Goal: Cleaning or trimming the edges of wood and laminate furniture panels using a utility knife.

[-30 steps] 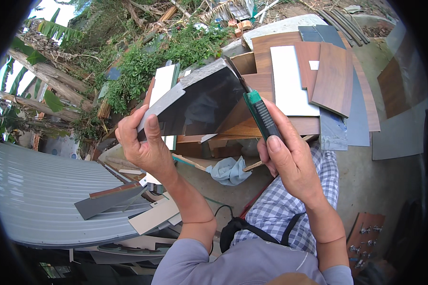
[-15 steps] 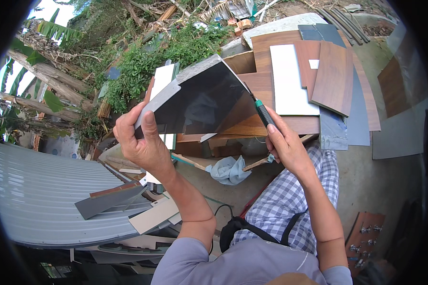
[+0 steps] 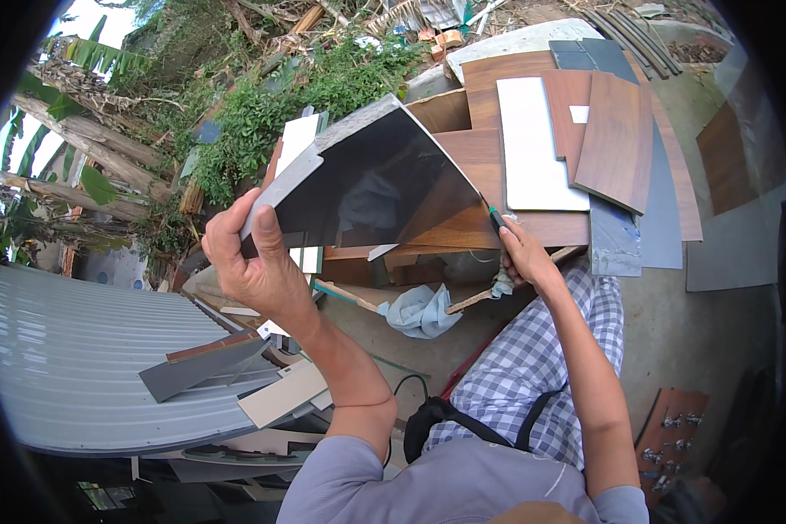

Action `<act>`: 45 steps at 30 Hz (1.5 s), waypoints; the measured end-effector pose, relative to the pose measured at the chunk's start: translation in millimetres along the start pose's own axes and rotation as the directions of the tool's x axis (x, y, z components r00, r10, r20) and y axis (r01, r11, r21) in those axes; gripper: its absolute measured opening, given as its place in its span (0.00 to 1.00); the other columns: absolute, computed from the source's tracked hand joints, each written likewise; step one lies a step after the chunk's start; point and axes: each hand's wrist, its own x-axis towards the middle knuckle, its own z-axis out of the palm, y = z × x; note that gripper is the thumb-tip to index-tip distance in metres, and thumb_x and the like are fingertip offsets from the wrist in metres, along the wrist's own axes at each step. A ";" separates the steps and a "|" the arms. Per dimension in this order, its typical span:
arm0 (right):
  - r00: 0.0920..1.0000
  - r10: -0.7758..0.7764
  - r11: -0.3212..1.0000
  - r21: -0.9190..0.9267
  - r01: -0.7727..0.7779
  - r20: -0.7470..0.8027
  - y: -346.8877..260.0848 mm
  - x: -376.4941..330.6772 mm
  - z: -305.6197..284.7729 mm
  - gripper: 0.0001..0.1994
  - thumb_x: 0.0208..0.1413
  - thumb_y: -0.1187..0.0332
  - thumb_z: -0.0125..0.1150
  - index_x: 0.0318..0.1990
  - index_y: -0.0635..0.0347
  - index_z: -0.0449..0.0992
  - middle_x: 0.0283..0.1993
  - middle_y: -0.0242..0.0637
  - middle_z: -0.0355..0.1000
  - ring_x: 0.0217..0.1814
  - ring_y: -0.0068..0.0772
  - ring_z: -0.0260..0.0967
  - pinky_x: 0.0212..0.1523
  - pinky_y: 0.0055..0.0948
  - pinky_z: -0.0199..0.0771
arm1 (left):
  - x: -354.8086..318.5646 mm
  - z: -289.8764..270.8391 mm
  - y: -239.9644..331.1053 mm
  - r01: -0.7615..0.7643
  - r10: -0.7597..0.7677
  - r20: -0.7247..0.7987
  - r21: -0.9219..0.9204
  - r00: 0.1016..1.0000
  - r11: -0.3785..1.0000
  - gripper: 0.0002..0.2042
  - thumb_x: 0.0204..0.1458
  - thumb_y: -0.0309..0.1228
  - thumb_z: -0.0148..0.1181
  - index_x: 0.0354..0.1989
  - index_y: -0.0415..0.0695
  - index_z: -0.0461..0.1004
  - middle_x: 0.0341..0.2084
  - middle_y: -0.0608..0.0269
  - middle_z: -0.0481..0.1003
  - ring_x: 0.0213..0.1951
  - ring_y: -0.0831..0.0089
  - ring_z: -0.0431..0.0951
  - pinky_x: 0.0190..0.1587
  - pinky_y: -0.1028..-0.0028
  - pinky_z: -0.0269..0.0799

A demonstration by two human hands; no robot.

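Note:
A glossy black panel [image 3: 375,179] with a grey, marble-patterned edge is held up, tilted, in front of me. My left hand [image 3: 257,253] grips its left end, thumb on the black face and fingers behind. In my right hand [image 3: 526,251] is a utility knife [image 3: 497,218] with a green and black handle. Its thin dark blade touches or nearly touches the panel's right edge near the lower corner. Beneath the panel, a crumpled light blue cloth [image 3: 421,312] hangs over a wooden bar.
Wood-grain boards [image 3: 615,144], a white board [image 3: 537,144] and grey boards are stacked at the right. Corrugated metal sheeting [image 3: 96,358] and loose offcuts [image 3: 284,393] lie at the left. Green shrubs [image 3: 262,131] grow beyond. A brown board with metal hinges [image 3: 672,432] lies at lower right.
My right hand and the knife have moved down and slightly right along the panel's right edge. My left hand keeps its grip on the panel, which has shifted only a little.

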 end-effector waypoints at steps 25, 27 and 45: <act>0.992 -0.123 0.991 -0.058 0.121 -0.034 9.5 -6.0 3.3 0.26 0.61 0.55 0.45 0.63 0.57 0.58 0.19 0.34 0.64 0.20 0.24 0.62 0.25 0.27 0.63 | -1.8 -6.5 -0.5 -0.018 0.018 0.038 -0.004 0.999 1.000 0.11 0.53 0.34 0.60 0.37 0.38 0.75 0.33 0.66 0.70 0.36 0.79 0.71 0.39 0.81 0.69; 0.992 -0.126 0.992 -0.027 0.126 -0.027 9.2 -7.8 4.0 0.26 0.61 0.55 0.45 0.63 0.57 0.58 0.19 0.34 0.64 0.21 0.24 0.62 0.25 0.27 0.64 | 0.5 -1.6 -2.3 0.010 -0.010 0.010 -0.082 1.000 0.997 0.11 0.51 0.34 0.62 0.35 0.40 0.76 0.31 0.66 0.71 0.35 0.75 0.68 0.39 0.77 0.66; 0.987 -0.147 0.986 -0.091 0.140 -0.070 15.3 -4.9 7.2 0.26 0.61 0.55 0.45 0.64 0.56 0.58 0.20 0.33 0.64 0.22 0.25 0.63 0.27 0.27 0.64 | -1.0 -9.6 8.3 -0.028 0.028 0.014 -0.016 1.000 0.999 0.11 0.46 0.36 0.66 0.33 0.43 0.77 0.28 0.66 0.73 0.35 0.71 0.67 0.39 0.73 0.63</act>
